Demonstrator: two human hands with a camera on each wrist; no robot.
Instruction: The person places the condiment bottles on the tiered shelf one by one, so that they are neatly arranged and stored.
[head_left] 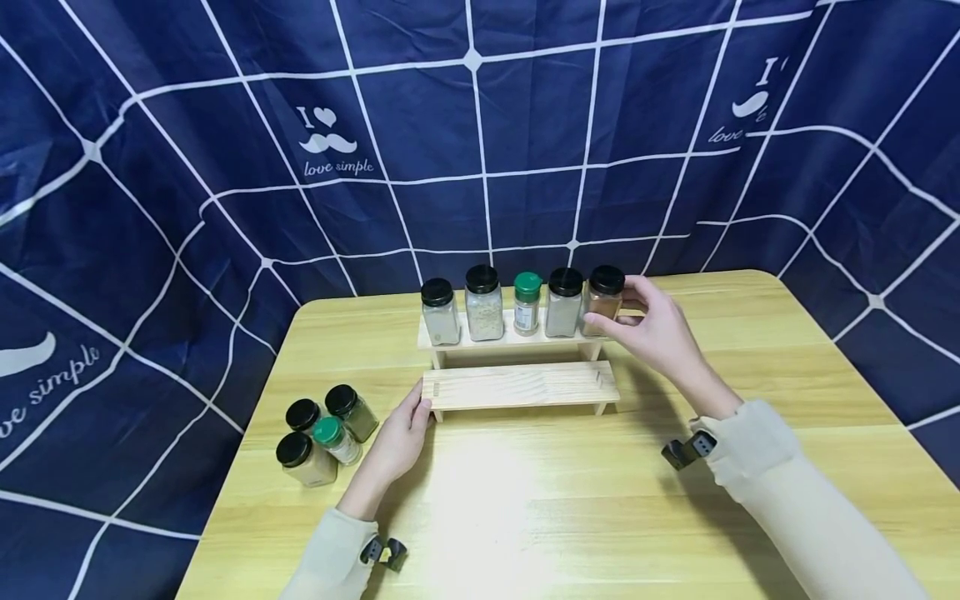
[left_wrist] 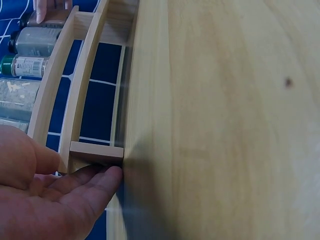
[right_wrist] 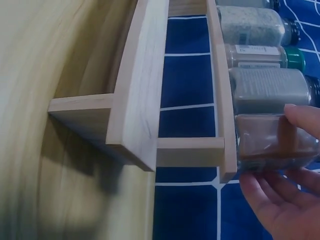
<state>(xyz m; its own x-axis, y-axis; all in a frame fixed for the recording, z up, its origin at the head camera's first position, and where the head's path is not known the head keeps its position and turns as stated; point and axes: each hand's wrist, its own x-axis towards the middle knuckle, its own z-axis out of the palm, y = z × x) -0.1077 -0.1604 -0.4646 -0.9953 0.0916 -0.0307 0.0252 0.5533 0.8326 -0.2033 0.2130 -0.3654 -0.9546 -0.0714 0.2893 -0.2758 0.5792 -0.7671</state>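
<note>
A two-tier wooden rack stands on the table, its lower shelf bare. Along its upper shelf is a row of jars: three black-capped ones, a green-capped one and, at the right end, a black-capped jar of reddish-brown powder. My right hand grips that jar between thumb and fingers; in the right wrist view the brown jar rests against the shelf. My left hand holds the rack's left end; in the left wrist view the thumb and fingers of my left hand pinch the shelf end.
At the table's left stand several more jars, among them a black-capped jar of pale powder and a green-capped jar. A blue curtain with white lines hangs behind and beside the wooden table.
</note>
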